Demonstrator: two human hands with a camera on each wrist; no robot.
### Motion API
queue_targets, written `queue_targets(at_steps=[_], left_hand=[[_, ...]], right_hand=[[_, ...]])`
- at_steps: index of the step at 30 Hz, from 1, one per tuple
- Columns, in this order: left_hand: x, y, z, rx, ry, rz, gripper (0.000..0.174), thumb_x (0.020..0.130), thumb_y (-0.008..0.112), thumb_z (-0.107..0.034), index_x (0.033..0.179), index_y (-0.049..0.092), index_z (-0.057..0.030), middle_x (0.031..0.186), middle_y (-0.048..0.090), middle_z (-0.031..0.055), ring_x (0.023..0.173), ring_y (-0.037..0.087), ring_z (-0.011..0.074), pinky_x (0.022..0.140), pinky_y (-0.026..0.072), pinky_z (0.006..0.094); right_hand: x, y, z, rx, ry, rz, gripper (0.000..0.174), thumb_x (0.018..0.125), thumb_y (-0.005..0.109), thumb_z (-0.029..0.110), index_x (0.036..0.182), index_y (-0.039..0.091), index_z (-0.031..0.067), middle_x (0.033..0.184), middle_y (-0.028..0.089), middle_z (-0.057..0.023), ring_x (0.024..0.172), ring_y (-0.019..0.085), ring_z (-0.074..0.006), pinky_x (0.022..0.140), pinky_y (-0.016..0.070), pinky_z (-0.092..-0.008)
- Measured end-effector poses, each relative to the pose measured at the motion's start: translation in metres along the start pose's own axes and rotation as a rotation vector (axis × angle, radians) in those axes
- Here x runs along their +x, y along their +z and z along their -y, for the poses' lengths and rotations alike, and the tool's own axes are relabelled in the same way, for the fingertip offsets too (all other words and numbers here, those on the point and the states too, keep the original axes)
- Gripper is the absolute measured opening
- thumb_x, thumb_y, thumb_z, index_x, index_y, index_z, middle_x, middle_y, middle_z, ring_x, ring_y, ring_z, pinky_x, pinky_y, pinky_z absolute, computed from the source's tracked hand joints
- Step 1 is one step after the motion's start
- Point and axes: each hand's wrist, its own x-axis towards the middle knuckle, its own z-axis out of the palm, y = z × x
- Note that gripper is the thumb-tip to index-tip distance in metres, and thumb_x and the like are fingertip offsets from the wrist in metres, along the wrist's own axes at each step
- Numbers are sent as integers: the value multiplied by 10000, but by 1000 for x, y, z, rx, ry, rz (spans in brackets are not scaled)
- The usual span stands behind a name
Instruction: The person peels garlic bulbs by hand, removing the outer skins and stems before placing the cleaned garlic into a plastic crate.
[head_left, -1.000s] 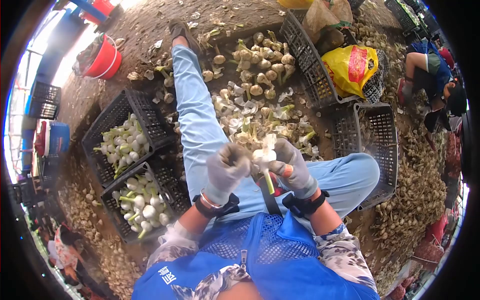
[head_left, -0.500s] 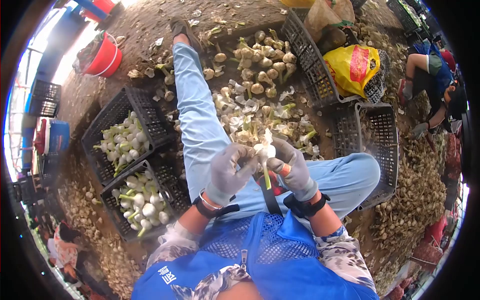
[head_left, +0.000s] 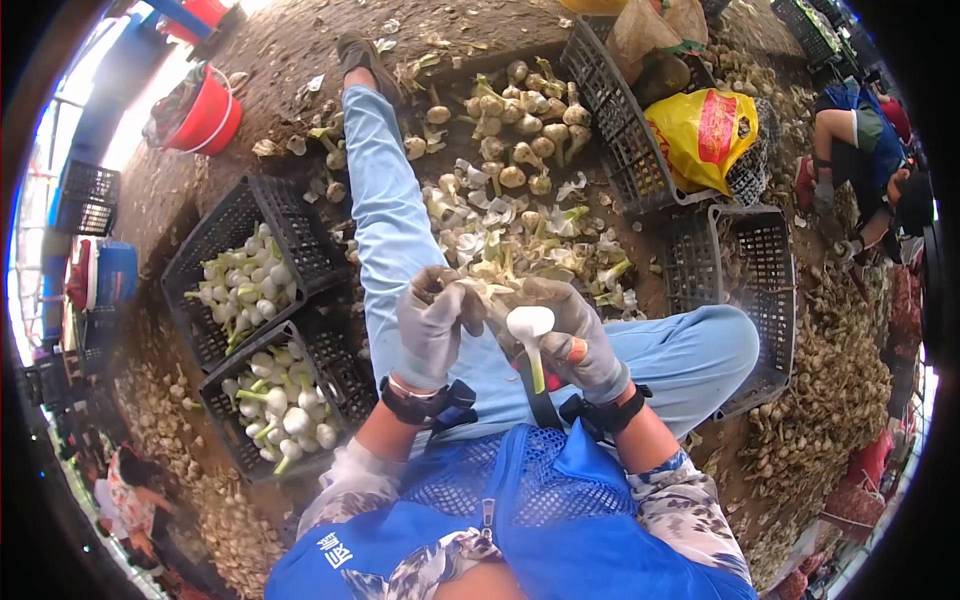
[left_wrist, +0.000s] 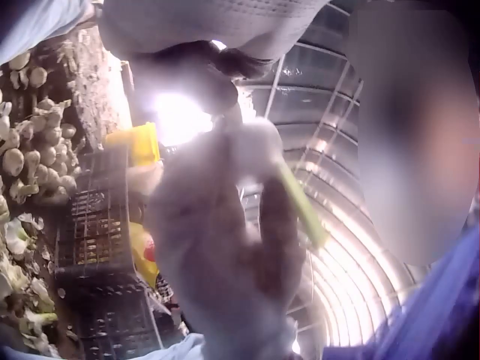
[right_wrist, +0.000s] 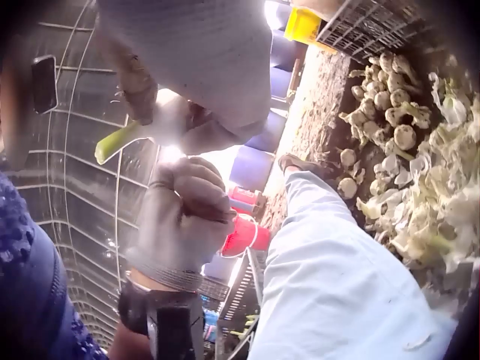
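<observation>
A white garlic bulb (head_left: 530,322) with its green stem pointing down is pinched by the gloved right hand (head_left: 580,345). Pale skin (head_left: 487,287) stretches from the bulb's far side to the curled fingers of the gloved left hand (head_left: 430,325), which seem to pinch it. In the left wrist view the bulb (left_wrist: 257,146) is blurred, its green stem slanting down and right. The right wrist view has the left hand (right_wrist: 187,214) with bent fingers just below the right hand (right_wrist: 199,67), whose fingers partly cover the bulb.
Two black crates (head_left: 225,375) of trimmed white garlic stand at the left. Untrimmed bulbs (head_left: 525,110) and loose skins (head_left: 500,225) lie in front. Crates, one under a yellow bag (head_left: 700,140), are at the right. A red bucket (head_left: 205,115) and another person (head_left: 850,140) are farther off.
My left hand has drawn away to the left from the bulb. Pale skin that stood up from the bulb now lies between the hands, and the bulb's rounded white surface shows.
</observation>
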Motion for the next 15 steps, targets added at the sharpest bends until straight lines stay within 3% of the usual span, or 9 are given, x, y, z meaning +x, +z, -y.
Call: queue_targets(at_steps=[4,5,8,9,12,13,15], left_hand=[[-1,-1,-1,5,5,69,73,939,563,-68,971,582,-5,765,619,69,561,563,143,509,459,271],[-2,0,-1,-19,9,72,74,940,558,-61,984,579,-5,779,621,73,561,563,144,515,462,273],[-3,-3,-4,-60,63,50,87,944,550,-50,1017,571,-8,819,630,80,594,581,146,544,481,284],[-2,-5,-4,-69,90,36,92,945,548,-48,1026,568,-10,833,634,82,610,589,147,556,489,287],[9,-5,-5,-12,151,-112,89,956,541,-60,1031,561,-15,843,635,81,670,611,141,589,507,279],[10,-4,0,113,219,-119,124,958,560,-75,1064,556,-11,868,644,79,720,625,137,608,516,268],[3,10,0,271,133,-13,173,948,586,-82,1099,547,-8,871,645,69,728,623,129,618,510,254]], right_hand=[[7,4,0,209,-82,99,722,867,718,334,1420,382,15,1202,579,-106,1112,579,-207,962,460,-335],[6,-4,-2,95,60,-20,707,883,681,367,1416,382,10,1200,567,-108,1102,579,-228,979,453,-370],[9,-9,-11,324,10,52,640,903,656,323,1409,398,27,1248,549,-115,1071,578,-237,971,458,-383],[10,3,-8,279,30,-172,612,908,649,290,1420,408,55,1277,537,-117,1019,579,-230,952,470,-371],[7,-4,-14,539,-16,-108,617,908,655,267,1436,403,70,1310,531,-127,1086,575,-242,981,459,-366],[9,-6,-15,559,-59,7,646,901,668,244,1452,385,63,1352,512,-131,1192,542,-252,1033,423,-374],[8,1,-9,353,-83,-14,653,899,671,222,1454,376,46,1386,496,-132,1245,511,-246,1062,396,-376]])
